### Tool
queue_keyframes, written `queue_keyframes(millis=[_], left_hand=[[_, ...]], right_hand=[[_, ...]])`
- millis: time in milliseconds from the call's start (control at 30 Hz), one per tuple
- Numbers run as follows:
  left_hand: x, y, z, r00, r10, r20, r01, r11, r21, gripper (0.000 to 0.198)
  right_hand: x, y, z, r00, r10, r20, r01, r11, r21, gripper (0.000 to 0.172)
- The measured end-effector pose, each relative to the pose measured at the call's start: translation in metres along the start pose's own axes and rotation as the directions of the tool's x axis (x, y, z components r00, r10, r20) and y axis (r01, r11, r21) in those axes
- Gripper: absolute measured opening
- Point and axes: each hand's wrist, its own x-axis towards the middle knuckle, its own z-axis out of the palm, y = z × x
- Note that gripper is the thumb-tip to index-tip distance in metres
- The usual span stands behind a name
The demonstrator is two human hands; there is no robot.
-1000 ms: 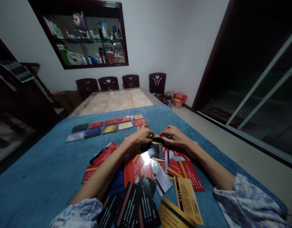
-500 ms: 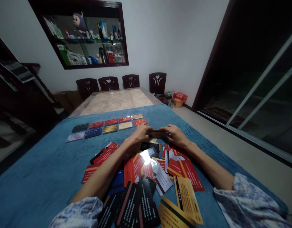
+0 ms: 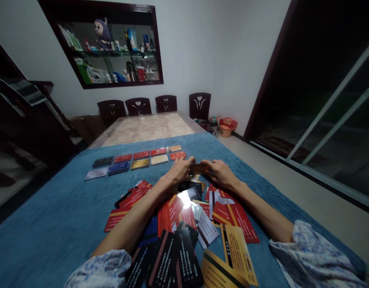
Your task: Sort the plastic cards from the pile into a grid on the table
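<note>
Both my left hand [image 3: 182, 171] and my right hand [image 3: 218, 173] are closed on the ends of a brownish-gold card [image 3: 199, 168], held on edge between them above the cloth; whether it is one card or a small stack I cannot tell. Below and nearer me spreads a loose heap of cards: red cards [image 3: 236, 218], black cards [image 3: 187, 256], gold cards [image 3: 236, 248], a white card [image 3: 207, 230] and a blue card [image 3: 150, 232]. Beyond my left hand lie two rows of sorted card piles, among them a blue pile [image 3: 118, 168], a gold pile [image 3: 140, 163] and a red card [image 3: 178, 155].
A blue cloth [image 3: 52, 216] covers the near part of the table, with the bare marbled tabletop [image 3: 151, 128] behind it. Several dark chairs [image 3: 200, 105] stand at the far side. A wall cabinet [image 3: 118, 52] hangs at the back; a sliding glass door [image 3: 322, 100] is at right.
The held card has tilted slightly, so more of its face shows between my fingers. The view has shifted a little; the card heap and piles stay put.
</note>
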Motion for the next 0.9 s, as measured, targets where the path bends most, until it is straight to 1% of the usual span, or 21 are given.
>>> queue_keyframes(millis=[133,333,500,667,900], left_hand=[[0.0,0.0,0.004,1.0,-0.008,0.015,0.007,1.0,0.016,0.043],[-0.001,0.002,0.007,0.999,-0.044,0.032,0.043,0.998,0.039,0.043],[0.0,-0.002,0.012,0.998,-0.057,-0.011,0.057,0.998,0.035,0.044],[0.002,-0.004,0.014,0.997,-0.069,-0.036,0.068,0.997,-0.025,0.049],[0.002,-0.003,0.013,0.997,-0.071,-0.023,0.069,0.995,-0.078,0.051]], right_hand=[[0.0,-0.001,0.001,0.999,-0.034,0.009,0.034,0.999,0.025,0.044],[0.002,-0.002,0.003,0.999,-0.013,0.031,0.012,0.999,0.051,0.044],[0.003,-0.002,0.006,0.999,-0.017,0.028,0.014,0.996,0.085,0.045],[0.004,0.0,0.008,1.0,-0.019,0.007,0.018,0.999,0.046,0.053],[0.004,0.002,0.006,1.0,-0.019,-0.007,0.018,0.999,-0.045,0.051]])
